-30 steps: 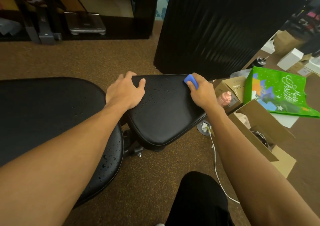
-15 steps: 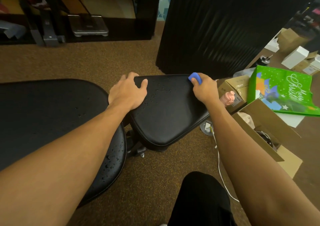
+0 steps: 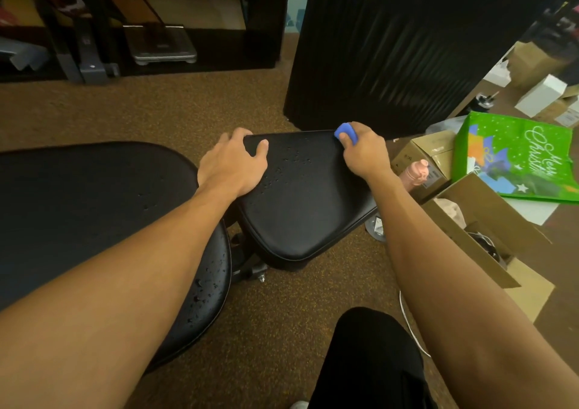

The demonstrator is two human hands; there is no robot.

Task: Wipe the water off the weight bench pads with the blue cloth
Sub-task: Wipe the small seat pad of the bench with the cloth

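Starting nearest you, drops [image 3: 210, 286] bead on the curved rim of the back pad [image 3: 78, 208], just beside your left forearm. That rim turns away from you, so it looks easy to miss. Further out, the seat pad [image 3: 300, 202] carries a scatter of water between your hands. It is thickest near your left hand [image 3: 233, 164], whose fingers curl over the pad's far left corner with the thumb on top. Your right hand [image 3: 365, 155] pinches the cloth [image 3: 346, 133], bunched small, against the far right corner. Balled that tight, it probably offers little face. A pass could push the drops along or flick them onto the carpet [image 3: 282, 308] rather than soak them up. Your left hand likely sits on wet vinyl too, and that patch would go unwiped unless you lift it.

Round about: your knee [image 3: 366, 355] and a white cable [image 3: 410, 330] lie low, with an open box [image 3: 488, 236] and a green bag [image 3: 513, 158] right of the bench. A black ribbed case [image 3: 391, 42] stands just beyond the seat pad, and a scale [image 3: 159, 43] sits on the far shelf. Only your own left hand stands in the cloth's way.
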